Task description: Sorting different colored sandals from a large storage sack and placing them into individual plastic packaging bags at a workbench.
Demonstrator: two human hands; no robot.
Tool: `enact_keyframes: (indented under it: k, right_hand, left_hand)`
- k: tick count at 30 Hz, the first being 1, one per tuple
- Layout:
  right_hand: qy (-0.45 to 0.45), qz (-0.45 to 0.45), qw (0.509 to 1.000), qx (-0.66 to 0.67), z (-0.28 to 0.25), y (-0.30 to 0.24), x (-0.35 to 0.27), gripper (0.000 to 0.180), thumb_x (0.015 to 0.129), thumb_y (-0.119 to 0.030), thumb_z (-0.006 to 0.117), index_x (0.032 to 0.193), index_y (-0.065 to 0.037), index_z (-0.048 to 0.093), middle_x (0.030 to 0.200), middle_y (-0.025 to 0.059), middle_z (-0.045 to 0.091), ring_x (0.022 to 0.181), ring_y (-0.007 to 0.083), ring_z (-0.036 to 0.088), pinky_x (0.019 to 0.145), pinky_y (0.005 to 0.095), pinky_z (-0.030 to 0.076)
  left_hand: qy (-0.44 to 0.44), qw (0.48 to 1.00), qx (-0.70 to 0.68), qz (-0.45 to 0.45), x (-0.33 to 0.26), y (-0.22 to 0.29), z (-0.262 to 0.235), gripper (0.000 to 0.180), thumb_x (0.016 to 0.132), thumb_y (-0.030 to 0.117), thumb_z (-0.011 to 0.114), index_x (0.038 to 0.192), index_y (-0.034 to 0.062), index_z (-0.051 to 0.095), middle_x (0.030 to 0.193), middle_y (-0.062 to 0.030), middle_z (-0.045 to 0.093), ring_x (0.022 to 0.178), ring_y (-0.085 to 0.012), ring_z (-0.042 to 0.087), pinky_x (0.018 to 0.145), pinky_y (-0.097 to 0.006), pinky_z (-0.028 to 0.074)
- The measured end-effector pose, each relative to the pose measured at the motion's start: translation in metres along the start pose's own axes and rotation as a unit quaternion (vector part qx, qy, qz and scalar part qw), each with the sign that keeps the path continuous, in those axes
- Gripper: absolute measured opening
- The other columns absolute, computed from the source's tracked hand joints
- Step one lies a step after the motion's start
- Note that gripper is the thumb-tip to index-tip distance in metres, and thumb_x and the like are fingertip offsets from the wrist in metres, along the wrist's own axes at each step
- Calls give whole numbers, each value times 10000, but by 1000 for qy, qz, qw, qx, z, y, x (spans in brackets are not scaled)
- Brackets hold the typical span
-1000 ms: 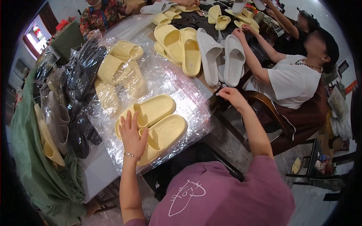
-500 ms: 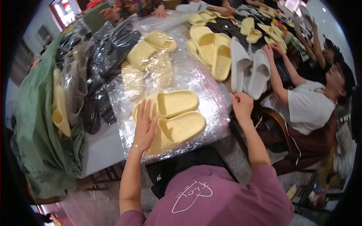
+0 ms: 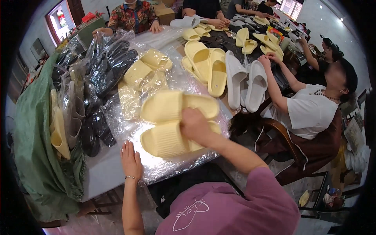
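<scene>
My right hand (image 3: 196, 125) is closed on a pair of pale yellow slide slippers, its fingers at the inner edges where the two meet; the fingertips are hidden and the hand is slightly blurred. The upper slipper (image 3: 161, 107) and the lower slipper (image 3: 159, 140) lie side by side, ribbed straps to the left and heels to the right. Beneath them spreads clear plastic film (image 3: 184, 162). My left hand (image 3: 132, 161) rests flat with fingers stretched, on the film's left edge by the table's near side, holding nothing.
Bagged yellow slippers (image 3: 143, 74) lie beyond, with bagged dark slippers (image 3: 115, 66) to the left. A green cloth sack (image 3: 35, 129) covers the left side. Grey slippers (image 3: 236, 78) and loose yellow slippers (image 3: 217, 70) are at right. A co-worker in white (image 3: 309, 105) sits there; others work at the far side.
My right hand has come over from beside the grey slippers and taken hold of the yellow pair. My left hand has left the slippers and moved down-left onto the film.
</scene>
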State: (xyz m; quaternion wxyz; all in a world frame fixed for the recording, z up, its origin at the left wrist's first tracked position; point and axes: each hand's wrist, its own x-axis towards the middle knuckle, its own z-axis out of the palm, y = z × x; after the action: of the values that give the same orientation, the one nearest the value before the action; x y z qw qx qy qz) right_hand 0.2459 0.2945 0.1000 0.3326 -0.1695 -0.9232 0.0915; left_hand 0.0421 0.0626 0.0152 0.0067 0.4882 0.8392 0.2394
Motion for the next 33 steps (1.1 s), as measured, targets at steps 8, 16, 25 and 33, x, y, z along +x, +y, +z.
enact_keyframes:
  k: [8, 16, 25, 33]
  right_hand:
    - [255, 370, 888, -99, -135, 217, 58, 256, 844, -196, 549, 944, 39, 562, 961, 275, 588, 926, 437, 568, 781, 476, 445]
    - [37, 544, 812, -208, -116, 321, 54, 500, 860, -439, 508, 1069, -9, 654, 1130, 201, 622, 1064, 364, 588, 903, 455, 452]
    - [54, 369, 845, -384, -141, 209, 64, 435, 854, -358, 551, 1127, -25, 608, 1138, 180, 598, 1081, 365, 535, 950, 450, 383]
    - [-99, 32, 994, 26, -65, -9, 28, 492, 776, -137, 690, 1222, -19, 520, 983, 135, 623, 940, 308, 584, 873, 402, 417]
  left_hand:
    - [12, 999, 32, -22, -11, -6, -4, 518, 897, 153, 444, 1383, -6, 354, 1459, -183, 324, 1367, -354, 259, 1125, -486, 147]
    - [-6, 999, 14, -28, -1, 4, 1, 509, 909, 217, 437, 1358, -14, 379, 1441, -196, 344, 1359, -348, 272, 1127, -479, 152]
    - [5, 999, -5, -44, 0, 14, -22, 523, 925, 271, 436, 1367, 0, 373, 1464, -164, 309, 1375, -347, 228, 1122, -517, 102]
    - [185, 956, -229, 1, 127, 27, -69, 441, 925, 221, 519, 1298, -8, 465, 1319, -169, 490, 1217, -306, 463, 1023, -357, 358]
